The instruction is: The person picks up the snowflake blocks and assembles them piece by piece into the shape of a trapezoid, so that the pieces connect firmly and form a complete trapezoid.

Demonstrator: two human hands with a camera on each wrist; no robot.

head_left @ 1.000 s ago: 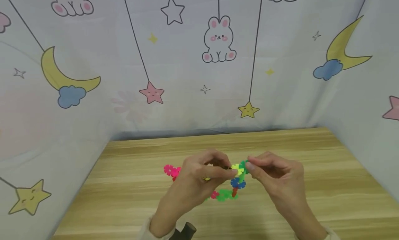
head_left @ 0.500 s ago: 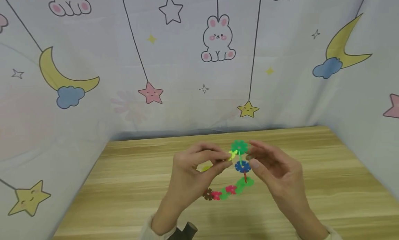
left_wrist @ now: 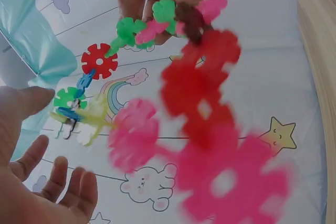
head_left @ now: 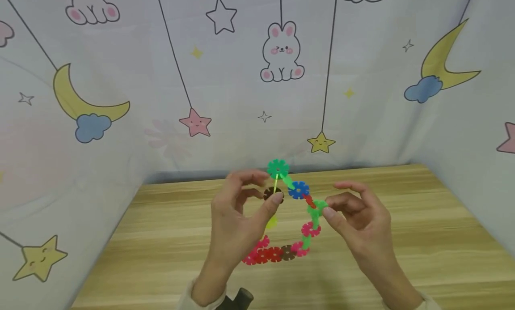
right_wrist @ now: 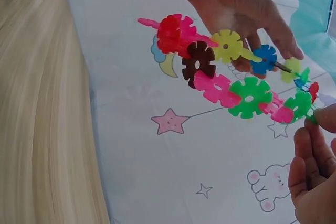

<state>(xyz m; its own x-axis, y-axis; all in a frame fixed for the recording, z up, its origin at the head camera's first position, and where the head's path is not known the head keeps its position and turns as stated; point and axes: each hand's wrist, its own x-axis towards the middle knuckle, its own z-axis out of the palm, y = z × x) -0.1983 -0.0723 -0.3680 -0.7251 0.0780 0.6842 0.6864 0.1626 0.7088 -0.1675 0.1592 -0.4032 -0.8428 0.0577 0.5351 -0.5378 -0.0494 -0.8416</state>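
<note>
A closed loop of interlocking plastic flower discs (head_left: 298, 190) hangs in the air between my hands, in pink, red, brown, green, blue and yellow. At its right side, my right hand (head_left: 364, 218) pinches a light green disc (right_wrist: 301, 106) between thumb and fingertips. My left hand (head_left: 237, 216) is at the loop's left side, its thumb over a dark brown disc (head_left: 270, 194) in the head view. The left wrist view shows that hand's fingers (left_wrist: 58, 179) spread apart from the thumb. A darker green disc (head_left: 277, 168) tops the loop. My left hand hides part of the left side.
Beneath the hands is a wood-grain table (head_left: 161, 256). Pale curtains (head_left: 241, 91) printed with stars, moons and rabbits enclose its back and sides. A dark cylindrical object (head_left: 241, 296) sits by my left wrist.
The loop has been raised and turned, its darker green disc moving up and left. My left hand has loosened from the yellow disc; my right hand now pinches a light green one.
</note>
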